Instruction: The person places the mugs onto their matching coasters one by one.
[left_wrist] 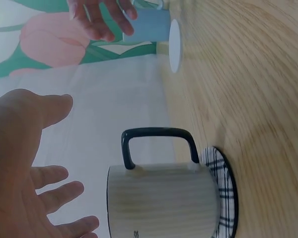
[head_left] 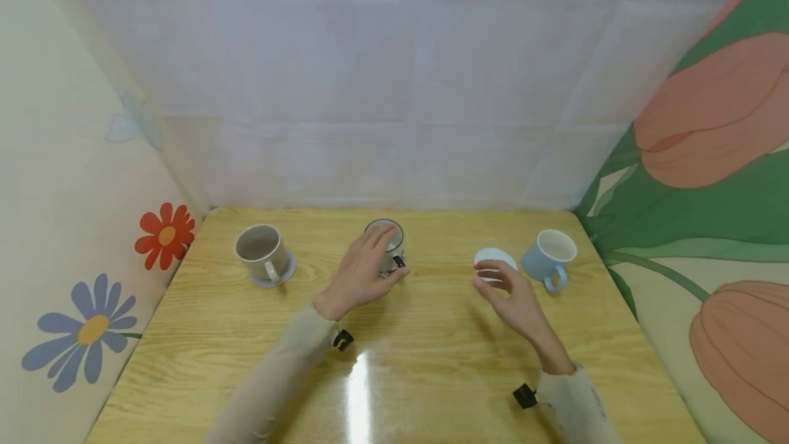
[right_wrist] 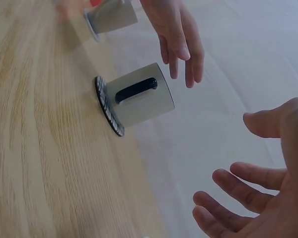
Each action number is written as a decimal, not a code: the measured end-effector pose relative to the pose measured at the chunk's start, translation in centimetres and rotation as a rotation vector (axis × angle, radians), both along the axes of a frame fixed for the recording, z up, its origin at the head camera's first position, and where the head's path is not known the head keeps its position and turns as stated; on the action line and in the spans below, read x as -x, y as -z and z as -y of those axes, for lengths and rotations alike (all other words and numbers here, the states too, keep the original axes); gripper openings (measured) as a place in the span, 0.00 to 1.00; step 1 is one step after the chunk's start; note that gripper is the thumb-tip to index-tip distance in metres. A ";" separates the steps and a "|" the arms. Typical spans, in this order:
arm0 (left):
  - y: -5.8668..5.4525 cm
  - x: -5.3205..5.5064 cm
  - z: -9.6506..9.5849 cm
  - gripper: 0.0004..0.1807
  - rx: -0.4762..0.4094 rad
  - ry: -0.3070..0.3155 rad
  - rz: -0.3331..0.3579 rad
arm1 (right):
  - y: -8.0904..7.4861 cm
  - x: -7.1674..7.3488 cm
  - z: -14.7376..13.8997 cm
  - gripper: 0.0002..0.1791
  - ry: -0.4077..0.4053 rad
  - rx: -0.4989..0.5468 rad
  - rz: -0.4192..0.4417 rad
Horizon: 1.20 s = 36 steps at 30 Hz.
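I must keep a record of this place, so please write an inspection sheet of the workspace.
Surface: wooden table, with a bright reflection.
Job's things: cream mug on plaid coaster; beige mug on pale purple coaster; blue mug beside white coaster.
Clutter: nothing seen.
Hands: left hand by the cream mug's rim, right hand near the white coaster; fingers of both relaxed, holding nothing.
Cables: nothing seen.
Surroundings: pale cloth behind, flower-patterned panels at both sides.

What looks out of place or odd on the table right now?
The blue mug: it stands directly on the table beside the white coaster, whereas the light-handled mug and black-handled mug each sit on one. No spill or damage shows.
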<state>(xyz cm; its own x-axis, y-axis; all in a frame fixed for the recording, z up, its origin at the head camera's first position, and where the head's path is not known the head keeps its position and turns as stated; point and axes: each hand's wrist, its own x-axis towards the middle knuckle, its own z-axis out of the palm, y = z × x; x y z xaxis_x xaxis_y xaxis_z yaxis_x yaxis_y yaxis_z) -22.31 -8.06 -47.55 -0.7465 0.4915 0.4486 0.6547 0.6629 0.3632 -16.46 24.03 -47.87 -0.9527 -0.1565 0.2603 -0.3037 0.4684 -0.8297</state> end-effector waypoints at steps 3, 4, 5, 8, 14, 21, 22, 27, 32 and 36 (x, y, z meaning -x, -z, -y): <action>0.0 0.0 -0.6 0.44 0.037 -0.010 0.031 | -0.1 -0.2 -0.2 0.17 0.007 -0.007 -0.001; 0.0 0.0 -0.7 0.44 0.041 -0.012 0.046 | 0.0 -0.2 -0.3 0.18 0.012 -0.006 -0.006; 0.0 0.0 -0.9 0.45 0.046 -0.015 0.054 | 0.0 -0.3 -0.5 0.18 0.018 -0.006 -0.011; 0.0 -0.1 -1.4 0.45 0.047 -0.012 0.061 | 0.1 -0.4 -0.9 0.17 0.036 -0.001 -0.024; 0.2 -0.2 -2.5 0.45 0.028 0.022 0.076 | 0.4 -0.7 -2.1 0.17 0.068 0.021 -0.023; 0.5 -0.3 -3.3 0.45 0.017 0.040 0.154 | 0.3 -0.8 -3.4 0.16 0.101 0.027 -0.056; 0.6 -0.3 -3.4 0.45 0.019 0.043 0.158 | 0.3 -0.9 -3.6 0.16 0.105 0.026 -0.060; 0.9 -0.3 -3.9 0.45 0.016 0.054 0.153 | 0.0 -1.1 -4.3 0.17 0.134 0.013 -0.064; 0.8 -0.3 -4.2 0.46 0.022 0.045 0.152 | -0.2 -1.1 -5.1 0.17 0.157 0.028 -0.078; 0.8 -0.3 -4.5 0.46 0.019 0.056 0.142 | -0.1 -1.2 -5.7 0.17 0.167 0.049 -0.090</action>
<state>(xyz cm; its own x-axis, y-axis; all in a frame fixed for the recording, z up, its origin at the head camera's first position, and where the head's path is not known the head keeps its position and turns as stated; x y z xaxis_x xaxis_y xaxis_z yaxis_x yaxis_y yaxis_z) -22.01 -3.53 -48.40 -0.7732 0.5412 0.3306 0.6335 0.6347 0.4426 -15.31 29.69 -47.72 -0.9371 0.0162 0.3487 -0.2990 0.4784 -0.8257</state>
